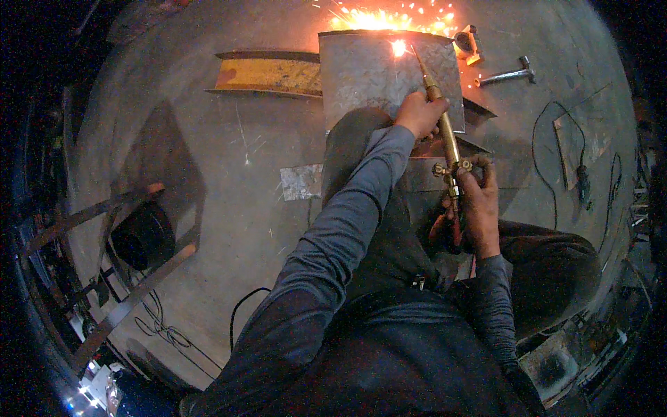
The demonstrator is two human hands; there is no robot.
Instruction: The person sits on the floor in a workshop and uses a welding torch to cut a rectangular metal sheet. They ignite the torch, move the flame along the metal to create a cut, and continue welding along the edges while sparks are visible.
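Note:
A brass cutting torch (pixel 448 139) slants up and away from me over a grey metal plate (pixel 368 76). My left hand (pixel 420 115) is closed round the forward part of its tube. Lower down, my right hand (pixel 481 201) is closed round the rear of the torch, its fingers by the valve knobs (pixel 463 167). Near the plate's far edge, a bright glowing spot (pixel 399 48) burns just left of the torch tip. Orange sparks (pixel 389 19) spray out beyond that edge. The plate lies across a yellow steel beam (pixel 271 73), which sticks out to its left.
Right of the plate lie a hammer (pixel 507 75) and a small orange-yellow block-like object (pixel 469 45). A small metal sheet (pixel 301 182) rests on the floor by my left knee. Thin cables (pixel 535 142) curve on the right. A dark metal frame (pixel 132 299) stands at left.

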